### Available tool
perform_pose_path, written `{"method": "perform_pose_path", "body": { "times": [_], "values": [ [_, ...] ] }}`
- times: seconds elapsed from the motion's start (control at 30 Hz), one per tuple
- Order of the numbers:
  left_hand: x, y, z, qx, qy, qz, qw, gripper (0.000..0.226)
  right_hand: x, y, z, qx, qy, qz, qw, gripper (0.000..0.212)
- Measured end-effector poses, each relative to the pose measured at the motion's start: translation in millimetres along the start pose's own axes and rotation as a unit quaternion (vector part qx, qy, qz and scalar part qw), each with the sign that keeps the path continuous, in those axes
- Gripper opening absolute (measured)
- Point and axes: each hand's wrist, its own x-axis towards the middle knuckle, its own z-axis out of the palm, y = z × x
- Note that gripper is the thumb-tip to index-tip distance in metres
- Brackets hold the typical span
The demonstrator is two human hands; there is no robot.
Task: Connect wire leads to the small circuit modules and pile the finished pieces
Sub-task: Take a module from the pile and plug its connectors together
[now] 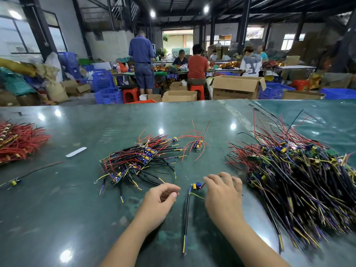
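Observation:
A small circuit module (pixel 196 186) with a blue and yellow part lies on the green table between my hands, its black cable (pixel 186 218) trailing toward me. My right hand (pixel 221 191) hovers over its right side, fingers spread and touching near it. My left hand (pixel 161 197) is just left of it, fingers loosely curled and empty. A pile of wired modules (pixel 134 162) lies ahead to the left. A much larger heap of wired modules (pixel 300 180) fills the right side. A few modules with red leads (pixel 197 146) sit further back.
A bundle of red wires (pixel 17 141) lies at the far left edge. A single wired module (pixel 14 182) and a white strip (pixel 76 152) lie on the left of the table (pixel 57 218). Beyond the table, people work among cardboard boxes and blue crates.

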Motion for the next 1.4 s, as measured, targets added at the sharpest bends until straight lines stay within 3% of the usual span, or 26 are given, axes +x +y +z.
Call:
{"method": "perform_pose_path", "body": {
  "times": [0.07,0.13,0.33,0.43,0.53,0.67,0.73,0.87,0.97,1.07,1.13,1.2,1.4],
  "values": [
    [0.3,-1.0,-0.4,0.003,0.001,0.006,1.000,0.032,0.0,0.8,1.7,-0.043,-0.094,0.026,0.994,0.035],
    [1.5,-0.9,-0.5,-0.008,0.011,0.010,1.000,0.033,1.6,2.3,2.8,-0.054,-0.123,0.042,0.990,0.034],
    [3.2,-0.9,-0.3,-0.011,0.028,0.013,0.999,0.026,3.8,-1.1,-3.1,0.074,-0.020,-0.081,0.994,0.034],
    [1.3,1.6,1.8,-0.028,0.003,0.021,0.999,0.025,0.7,-8.0,-0.5,0.184,-0.036,-0.178,0.966,0.028],
    [0.1,5.5,0.1,-0.034,-0.038,0.035,0.998,0.026,-2.6,-12.3,0.9,0.258,-0.045,-0.195,0.945,0.021],
    [-0.7,6.1,-1.6,-0.045,-0.101,0.011,0.994,0.026,-2.4,-10.4,3.0,0.324,-0.034,-0.160,0.932,0.015],
    [-0.9,5.1,1.2,-0.044,-0.109,-0.007,0.993,0.015,-2.5,-9.5,4.0,0.336,-0.035,-0.156,0.928,0.017],
    [0.3,5.1,2.3,0.004,-0.046,-0.005,0.999,0.005,-3.0,-13.1,-0.2,0.358,0.003,-0.137,0.924,0.008],
    [2.3,6.6,0.0,0.005,0.049,-0.017,0.999,0.023,-4.4,-14.9,-8.5,0.395,0.018,-0.095,0.913,0.011],
    [4.9,8.3,-4.3,-0.040,0.143,-0.028,0.988,0.024,-7.2,-18.1,-15.2,0.436,-0.052,0.011,0.898,0.018],
    [5.1,9.0,-5.9,-0.050,0.177,-0.012,0.983,0.023,-6.9,-20.2,-18.9,0.471,-0.169,0.129,0.856,0.042],
    [4.5,9.8,-5.2,-0.050,0.185,0.007,0.981,0.023,-5.9,-21.3,-17.6,0.485,-0.244,0.191,0.818,0.065],
    [0.4,15.5,5.0,-0.135,0.138,0.032,0.981,0.020,-8.4,-23.7,-16.9,0.455,-0.200,0.213,0.841,0.061]
  ]
}}
